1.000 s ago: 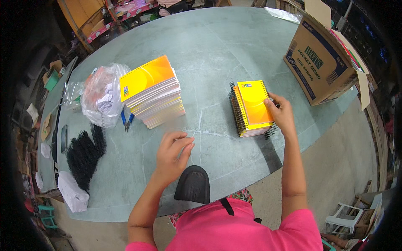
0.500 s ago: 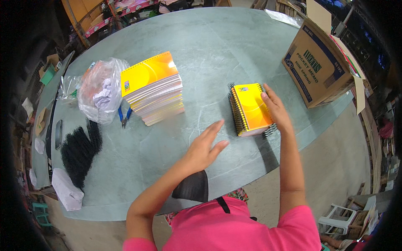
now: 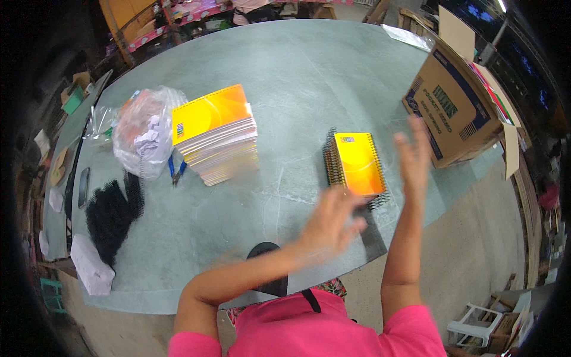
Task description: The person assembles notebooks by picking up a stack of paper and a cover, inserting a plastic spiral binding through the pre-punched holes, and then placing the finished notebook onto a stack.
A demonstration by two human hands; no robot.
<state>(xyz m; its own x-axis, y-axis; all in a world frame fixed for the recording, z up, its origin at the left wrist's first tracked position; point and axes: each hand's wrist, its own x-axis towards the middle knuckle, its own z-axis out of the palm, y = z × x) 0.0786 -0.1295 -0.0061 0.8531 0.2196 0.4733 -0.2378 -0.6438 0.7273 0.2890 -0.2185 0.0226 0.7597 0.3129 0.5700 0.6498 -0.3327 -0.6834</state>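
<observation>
A small pile of yellow-orange spiral notebooks [image 3: 360, 163] with black coils stands on the grey-green table, right of its middle. My left hand [image 3: 330, 223] is at the near edge of this pile, blurred, with its thumb apart and nothing seen in it; whether it touches the pile I cannot tell. Off the pile's right side, my right hand [image 3: 413, 157] is raised, its fingers stretched out and holding nothing. Further left rises a tall stack of notebooks [image 3: 211, 113] with punched holes along the top cover's edge and no coil on it.
Blue-handled pliers [image 3: 176, 169] lie beside a clear plastic bag [image 3: 148, 131] of crumpled paper. Black spiral coils [image 3: 116, 214] are heaped at the left, near a white paper bundle [image 3: 92, 268] and a phone [image 3: 84, 185]. An open cardboard box [image 3: 455, 107] stands at the right.
My right hand has come off the notebook pile and lifted away to the right. My left hand has moved right, to the pile's near edge. The view has shifted slightly.
</observation>
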